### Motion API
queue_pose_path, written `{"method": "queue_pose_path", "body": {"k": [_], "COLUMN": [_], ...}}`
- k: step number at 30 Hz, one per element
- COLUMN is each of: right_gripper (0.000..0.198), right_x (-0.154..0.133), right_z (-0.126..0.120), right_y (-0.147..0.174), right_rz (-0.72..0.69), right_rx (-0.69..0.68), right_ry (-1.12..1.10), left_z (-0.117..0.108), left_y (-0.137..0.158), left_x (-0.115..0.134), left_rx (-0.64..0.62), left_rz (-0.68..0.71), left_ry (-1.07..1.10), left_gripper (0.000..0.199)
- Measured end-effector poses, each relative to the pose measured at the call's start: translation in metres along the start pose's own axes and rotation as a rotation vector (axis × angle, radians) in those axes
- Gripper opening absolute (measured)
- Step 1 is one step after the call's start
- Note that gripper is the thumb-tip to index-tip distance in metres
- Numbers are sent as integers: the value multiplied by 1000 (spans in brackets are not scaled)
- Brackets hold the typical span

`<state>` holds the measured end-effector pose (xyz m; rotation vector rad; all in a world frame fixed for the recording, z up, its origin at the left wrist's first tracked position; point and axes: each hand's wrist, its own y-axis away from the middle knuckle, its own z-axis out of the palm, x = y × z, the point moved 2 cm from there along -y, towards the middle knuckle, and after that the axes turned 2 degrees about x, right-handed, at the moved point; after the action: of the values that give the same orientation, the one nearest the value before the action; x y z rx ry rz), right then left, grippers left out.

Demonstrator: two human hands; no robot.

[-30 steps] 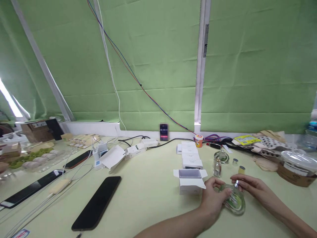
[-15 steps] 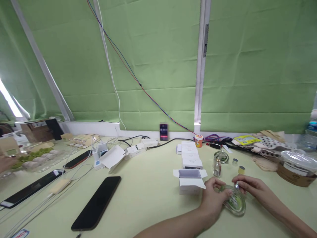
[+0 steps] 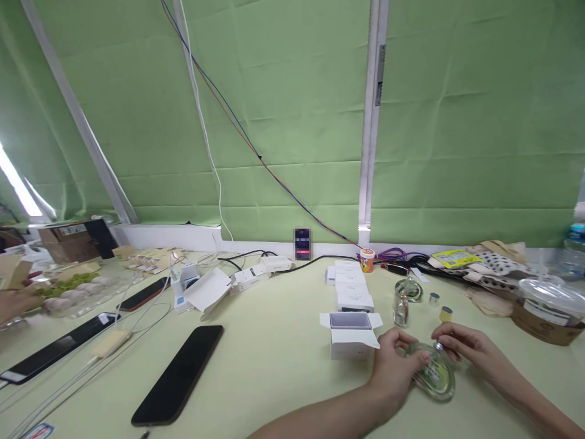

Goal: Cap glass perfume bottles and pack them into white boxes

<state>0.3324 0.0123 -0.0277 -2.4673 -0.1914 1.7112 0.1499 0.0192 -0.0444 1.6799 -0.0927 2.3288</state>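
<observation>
My left hand grips a flat, rounded glass perfume bottle with green showing in it, tilted just above the table. The fingers of my right hand are pinched at its small silver neck; whether a separate part sits between them is hidden. Left of the bottle stands an open white box with its flaps out. A small clear perfume bottle and another round glass bottle are behind my hands. Near them are a silver cap and a gold cap.
Several white boxes form a row behind the open one. A black phone lies at left front, cables beyond it. To the right is a lidded plastic bowl. Another person's hand shows at far left.
My right hand has shifted slightly right at the bottle's neck, and the bottle has tipped a little with it. The other person's hand at far left has moved slightly.
</observation>
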Motion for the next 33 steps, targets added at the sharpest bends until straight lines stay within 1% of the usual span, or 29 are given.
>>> {"method": "queue_pose_path", "body": {"k": [6, 9, 12, 15, 18, 22, 25, 29, 31, 33], "right_gripper": [42, 45, 48, 51, 53, 50, 50, 52, 48, 45], "right_x": [1, 4, 6, 5, 5, 8, 11, 8, 3, -3], "right_z": [1, 2, 3, 3, 4, 5, 4, 0, -2, -3], "right_y": [0, 0, 1, 1, 0, 1, 3, 4, 3, 3], "right_rz": [30, 58, 66, 42, 22, -3, -24, -22, -52, -97], "right_rx": [-20, -35, -15, 10, 2, -10, -26, 59, 87, 85], "right_ry": [15, 24, 56, 102, 128, 165, 150, 85, 83, 108], "left_z": [0, 0, 0, 0, -1, -1, -1, -1, -1, -2], "left_y": [1, 0, -1, -2, -2, -2, -2, -3, -3, -3], "left_x": [0, -2, -4, -6, -7, -6, -5, -4, -3, -2], "left_rx": [8, -10, -24, -27, -29, -34, -24, -2, 1, -3], "left_rz": [7, 2, -4, 9, 14, 12, 15, 19, 26, 28], "left_ry": [-2, -8, 1, -7, -24, -10, 18, 43, 32, 22], "left_gripper": [48, 49, 50, 50, 49, 50, 50, 48, 47, 46]}}
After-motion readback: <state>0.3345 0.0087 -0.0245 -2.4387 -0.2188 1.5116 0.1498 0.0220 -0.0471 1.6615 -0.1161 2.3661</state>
